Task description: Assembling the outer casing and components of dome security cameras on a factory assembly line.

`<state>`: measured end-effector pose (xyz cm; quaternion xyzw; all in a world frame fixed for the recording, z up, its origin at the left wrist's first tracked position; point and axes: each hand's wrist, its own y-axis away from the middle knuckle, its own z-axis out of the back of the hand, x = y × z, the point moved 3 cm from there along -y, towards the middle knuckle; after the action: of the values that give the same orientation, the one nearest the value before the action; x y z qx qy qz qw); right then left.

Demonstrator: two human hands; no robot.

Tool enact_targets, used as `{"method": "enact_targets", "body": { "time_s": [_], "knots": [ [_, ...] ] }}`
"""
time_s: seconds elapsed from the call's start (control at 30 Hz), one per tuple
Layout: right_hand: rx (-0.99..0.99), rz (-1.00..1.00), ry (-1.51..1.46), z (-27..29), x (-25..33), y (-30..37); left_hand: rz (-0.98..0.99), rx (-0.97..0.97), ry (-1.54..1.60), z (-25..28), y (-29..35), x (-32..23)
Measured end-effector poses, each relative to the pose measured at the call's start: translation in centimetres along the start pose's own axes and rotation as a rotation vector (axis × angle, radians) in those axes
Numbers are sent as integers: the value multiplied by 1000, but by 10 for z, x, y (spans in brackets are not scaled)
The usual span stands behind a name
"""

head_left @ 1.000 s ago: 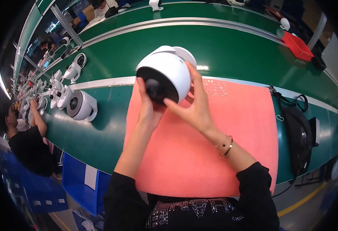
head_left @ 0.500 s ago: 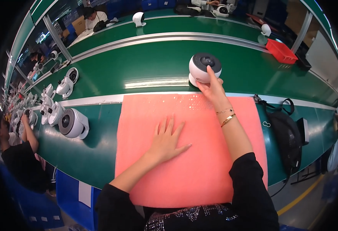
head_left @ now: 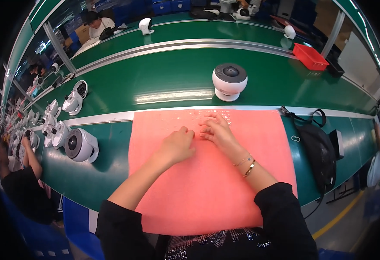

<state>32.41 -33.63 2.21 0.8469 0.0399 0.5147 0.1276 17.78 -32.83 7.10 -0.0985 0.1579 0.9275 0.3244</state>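
Note:
A white security camera with a dark round front faces upward on its stand, on the green bench beyond the pink foam mat. My right hand hovers over the far part of the mat, fingers bent but apart, with nothing in it. Beside it, my left hand is closed, its fingers curled in and no object showing. The hands are close but do not touch. Another white camera with a grey ring lies tilted left of the mat.
Several white camera units line the left side, where a co-worker in black reaches in. A black bag with a strap lies right of the mat. A red basket stands far right. More people sit beyond the far bench.
My right hand has let go of the white camera and come back over the mat. My left hand, flat before, has curled and moved up toward it.

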Motion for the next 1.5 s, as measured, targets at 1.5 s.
{"method": "enact_targets", "body": {
  "time_s": [1.5],
  "knots": [
    [-197,181,62,23,-62,28,-383,-513,629,-48,-16,-34]
  ]
}}
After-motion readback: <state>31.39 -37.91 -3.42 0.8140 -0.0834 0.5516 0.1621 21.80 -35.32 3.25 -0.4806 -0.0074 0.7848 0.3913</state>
